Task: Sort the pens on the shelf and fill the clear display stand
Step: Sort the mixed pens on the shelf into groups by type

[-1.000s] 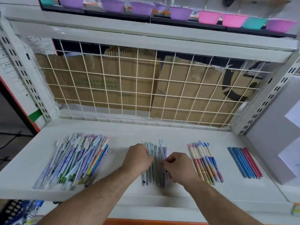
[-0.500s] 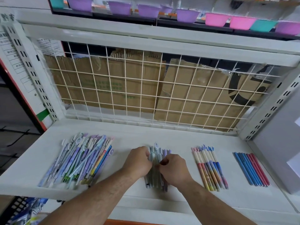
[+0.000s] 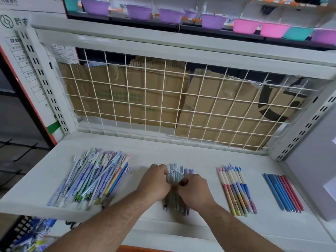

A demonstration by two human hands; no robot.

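At a white shop shelf [image 3: 200, 155], we see two bare hands meet over a bundle of gray pens [image 3: 177, 172] lying near the middle of the board, toward its front edge. The left hand [image 3: 156, 180] curls its fingers against the bundle's left side. The right hand [image 3: 194, 191] curls over the right side, knuckles up, and the two hands touch above the pens. Both grips are narrow and closed on the bundle, whose caps show beyond the fingers and whose tips poke out below the wrists.

We count three other groups on the same board. A loose pile [image 3: 92, 177] of purple, blue and white pens fans out at the left. A neat row of pink-to-blue pens [image 3: 236, 190] lies just right of the hands. A row of blue and red pens [image 3: 283, 191] lies farther right, near the side wall.

Behind the board, a wire grid [image 3: 163, 99] stands in front of flattened cardboard [image 3: 145, 106]. Purple, pink and teal bowls [image 3: 243, 25] line the shelf above.
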